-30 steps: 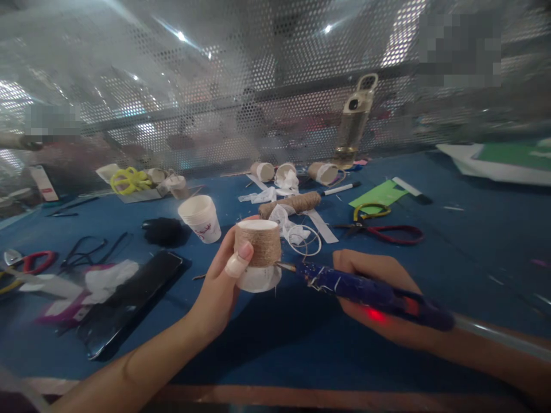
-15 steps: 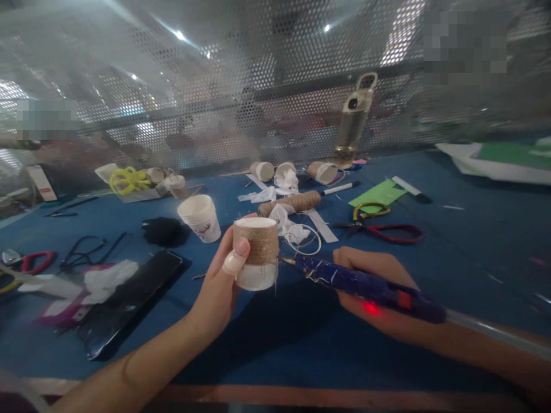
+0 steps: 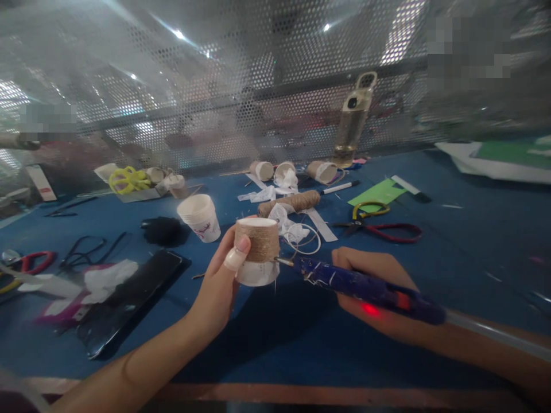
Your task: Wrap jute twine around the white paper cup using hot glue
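Work on the round, twine-wrapped white cup (image 3: 262, 242), gripped by the left hand (image 3: 217, 287) above the table (image 3: 267, 355), is resumed as contact is regained by the dark-blue glue gun (image 3: 365, 288) (clasped by the right hand (image 3: 379, 265)).

Illumination is dim and cool-toned; small bright lamps with streaked flare lie beyond the perforated screen (image 3: 206, 109), far above the fingers of the left hand (image 3: 221, 272). A dark, soft-edged shadow spreads across the blue counter (image 3: 301, 355) below and between the fingers of both hands. A red glow shows on the right hand (image 3: 379, 281), beneath the glue gun (image 3: 365, 289). Haze lowers contrast above the fingers. Objects near the fingers are moderately sharp; the outer margins are smeared and stretched by wide-angle distortion. Pixelated blocks cover two upper areas.
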A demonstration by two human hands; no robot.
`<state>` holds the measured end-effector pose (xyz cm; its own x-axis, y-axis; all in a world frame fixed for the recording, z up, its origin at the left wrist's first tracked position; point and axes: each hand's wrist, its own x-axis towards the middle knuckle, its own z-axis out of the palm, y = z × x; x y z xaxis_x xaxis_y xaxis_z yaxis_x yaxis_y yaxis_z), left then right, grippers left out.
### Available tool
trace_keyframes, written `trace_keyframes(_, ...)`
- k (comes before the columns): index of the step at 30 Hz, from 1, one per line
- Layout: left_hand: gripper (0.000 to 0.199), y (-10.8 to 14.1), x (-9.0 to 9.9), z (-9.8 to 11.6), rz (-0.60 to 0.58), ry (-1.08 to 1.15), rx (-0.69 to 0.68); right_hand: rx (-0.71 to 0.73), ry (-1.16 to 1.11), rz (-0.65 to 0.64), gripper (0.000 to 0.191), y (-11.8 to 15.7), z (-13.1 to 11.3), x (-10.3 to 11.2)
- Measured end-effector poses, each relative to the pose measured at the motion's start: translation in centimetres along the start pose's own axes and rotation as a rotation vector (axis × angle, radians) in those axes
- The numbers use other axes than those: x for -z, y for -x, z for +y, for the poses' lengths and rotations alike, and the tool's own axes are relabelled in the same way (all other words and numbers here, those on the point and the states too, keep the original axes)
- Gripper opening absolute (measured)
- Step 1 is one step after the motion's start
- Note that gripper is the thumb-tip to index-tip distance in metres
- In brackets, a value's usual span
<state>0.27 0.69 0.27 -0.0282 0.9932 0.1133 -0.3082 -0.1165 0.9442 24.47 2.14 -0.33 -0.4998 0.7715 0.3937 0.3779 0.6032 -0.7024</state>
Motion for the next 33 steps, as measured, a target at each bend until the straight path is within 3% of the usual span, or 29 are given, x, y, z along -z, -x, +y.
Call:
trace_keyframes(6,0.04,-0.21,-0.18,0.05,0.04,0.057,0.006,-0.058,-0.001,0.019,0.027,-0.05,0.17,0.04)
trace_keyframes(20,0.038,0.16,0.17,-0.09,0.0,-0.064,-0.01,0.0,0.005,-0.024,0.026,0.13,0.36,0.02)
trace_keyframes(33,0.039,-0.11,-0.03,-0.01,0.026,0.028,0.023,-0.017,-0.015,-0.001,0.026,-0.05,0.14,0.07)
